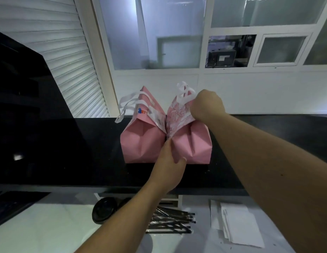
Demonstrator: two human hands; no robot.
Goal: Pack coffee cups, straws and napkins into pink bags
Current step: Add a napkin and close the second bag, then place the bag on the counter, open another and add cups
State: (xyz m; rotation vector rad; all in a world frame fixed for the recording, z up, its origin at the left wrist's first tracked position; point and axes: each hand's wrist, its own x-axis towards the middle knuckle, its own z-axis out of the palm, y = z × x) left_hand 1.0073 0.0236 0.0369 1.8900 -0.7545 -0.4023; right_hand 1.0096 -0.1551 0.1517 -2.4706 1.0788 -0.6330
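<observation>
Two pink bags stand side by side and touching on the black desk [67,152], against the white wall below the frosted windows. The left pink bag [140,143] has its top folded shut, its white handles [128,105] flopping out to the left, and a small blue and orange sticker near the fold. The right pink bag [191,143] is the one being handled. The right hand [207,105] is curled at the bag's top edge, its fingers closed on the paper just beside the bag's own white handles [184,94]; the fingertips themselves are hidden behind the knuckles. The left hand [170,161] pinches the near corner fold of the same bag, thumb in front and fingers tucked into the crease between the two bags, so only part of them shows. What lies inside either bag cannot be seen.

On the lower white desk [49,225] nearest the camera, the left forearm crosses over a dark round cup lid [103,209] and a heap of dark wrapped straws [171,221], hiding part of each. A stack of white napkins [239,223] lies to the right, its far edge cut by the right forearm. A black panel fills the left side, too dark to make out.
</observation>
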